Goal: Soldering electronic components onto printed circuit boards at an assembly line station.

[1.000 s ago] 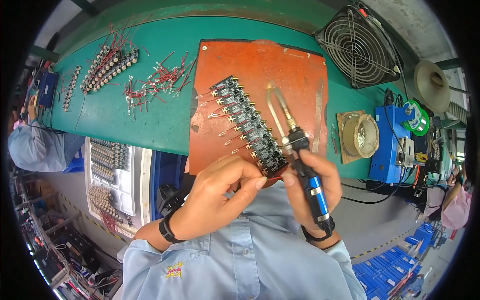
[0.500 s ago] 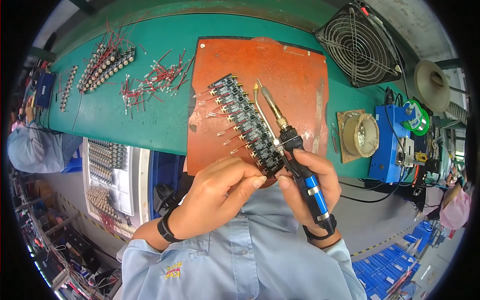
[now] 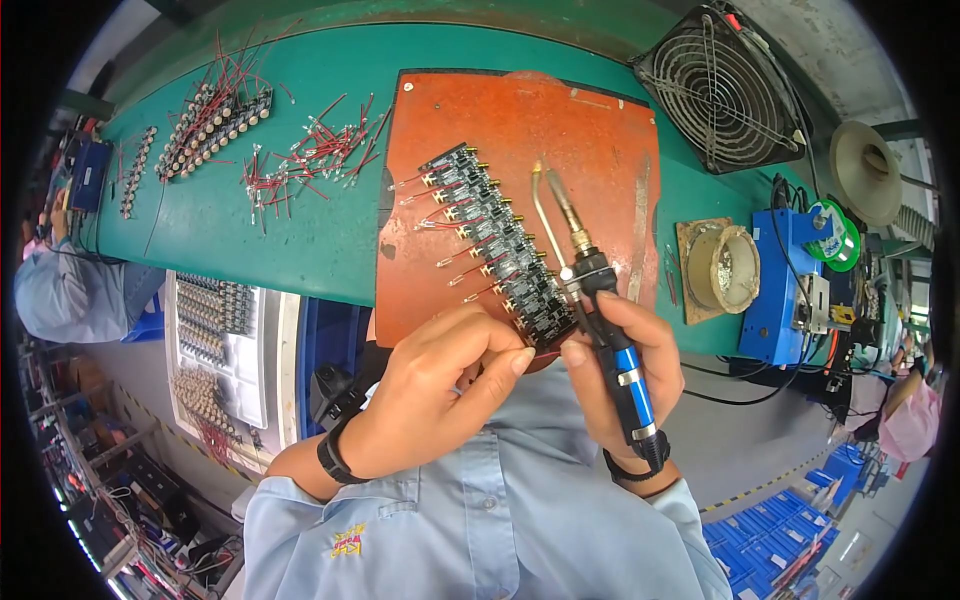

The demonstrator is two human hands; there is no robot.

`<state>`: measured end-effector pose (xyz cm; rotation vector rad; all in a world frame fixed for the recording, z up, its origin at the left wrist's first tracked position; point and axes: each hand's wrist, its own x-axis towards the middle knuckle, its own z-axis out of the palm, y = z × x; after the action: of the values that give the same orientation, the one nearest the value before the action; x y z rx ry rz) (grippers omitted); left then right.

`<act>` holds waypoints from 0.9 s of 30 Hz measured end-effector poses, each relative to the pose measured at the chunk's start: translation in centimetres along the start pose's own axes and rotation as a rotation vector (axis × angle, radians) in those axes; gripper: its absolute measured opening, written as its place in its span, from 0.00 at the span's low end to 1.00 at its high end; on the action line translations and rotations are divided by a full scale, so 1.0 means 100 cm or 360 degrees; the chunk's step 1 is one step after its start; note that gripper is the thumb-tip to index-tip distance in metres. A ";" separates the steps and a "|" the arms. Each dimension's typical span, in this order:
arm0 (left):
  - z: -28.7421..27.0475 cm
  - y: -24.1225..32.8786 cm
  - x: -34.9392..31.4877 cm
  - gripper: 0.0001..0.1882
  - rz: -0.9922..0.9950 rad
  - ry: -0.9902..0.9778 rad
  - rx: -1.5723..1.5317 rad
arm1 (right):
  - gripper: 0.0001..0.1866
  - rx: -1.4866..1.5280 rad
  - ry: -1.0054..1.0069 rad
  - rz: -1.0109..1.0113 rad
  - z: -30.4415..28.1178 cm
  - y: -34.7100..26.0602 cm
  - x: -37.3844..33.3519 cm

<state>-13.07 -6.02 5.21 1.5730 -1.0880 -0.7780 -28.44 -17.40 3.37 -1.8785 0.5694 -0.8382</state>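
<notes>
A black strip of joined circuit boards [image 3: 500, 245] lies slanted on the orange mat [image 3: 590, 130]. Short red wires stick out along its left side, and brass-coloured pins line its right. At the strip's near end my left hand [image 3: 435, 385] is closed, thumb and forefinger pinched on what looks like a thin red wire [image 3: 547, 354]; the fingers hide most of it. My right hand [image 3: 635, 360] grips a black and blue soldering iron [image 3: 600, 290] with a thin feed tube alongside. Its tip points away from me, over the mat, right of the strip and apart from it.
Loose red wires [image 3: 315, 160] and finished-looking board strips [image 3: 215, 130] lie on the green table [image 3: 330, 245] to the left. A round pot [image 3: 735, 270], a blue machine with a solder spool [image 3: 770, 290] and a fan [image 3: 715, 90] stand right. A white tray [image 3: 235, 385] holds more strips.
The soldering iron's tip has swung right, away from the board strip. The strip's near end has shifted slightly right. My left hand keeps its pinch in nearly the same place.
</notes>
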 end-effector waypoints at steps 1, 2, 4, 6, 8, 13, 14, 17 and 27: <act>0.000 0.000 0.000 0.05 -0.0003 0.0014 0.0004 | 0.22 -0.0020 0.0039 0.0012 0.000 0.000 -0.001; -0.002 0.000 0.000 0.05 0.0008 0.0024 0.0008 | 0.22 -0.0021 0.0038 0.0011 -0.002 0.000 -0.001; -0.006 0.000 0.000 0.06 -0.0095 0.0005 -0.0033 | 0.21 0.0313 0.0051 0.0084 -0.005 0.001 0.000; -0.007 0.000 -0.001 0.06 -0.0147 -0.0007 -0.0056 | 0.21 0.0478 0.0060 0.0122 -0.007 0.002 -0.001; -0.007 -0.001 0.000 0.07 -0.0149 -0.0028 -0.0065 | 0.21 0.0513 -0.0057 0.0112 -0.007 0.002 -0.002; -0.006 -0.001 0.000 0.07 -0.0126 -0.0055 -0.0067 | 0.21 0.0552 -0.0172 0.0065 -0.006 0.002 0.000; -0.006 -0.001 0.000 0.07 -0.0127 -0.0055 -0.0067 | 0.21 0.0541 -0.0171 0.0072 -0.006 0.001 0.000; -0.006 0.000 0.000 0.07 -0.0117 -0.0094 -0.0056 | 0.23 0.0453 -0.0140 0.0152 -0.005 0.000 0.001; -0.014 0.001 0.008 0.06 0.0178 0.0024 0.0432 | 0.24 0.0660 0.0102 0.0229 -0.020 0.001 -0.006</act>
<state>-11.60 -6.22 5.69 1.7225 -1.3008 -0.5594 -30.34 -18.18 3.68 -1.4222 0.5174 -0.8500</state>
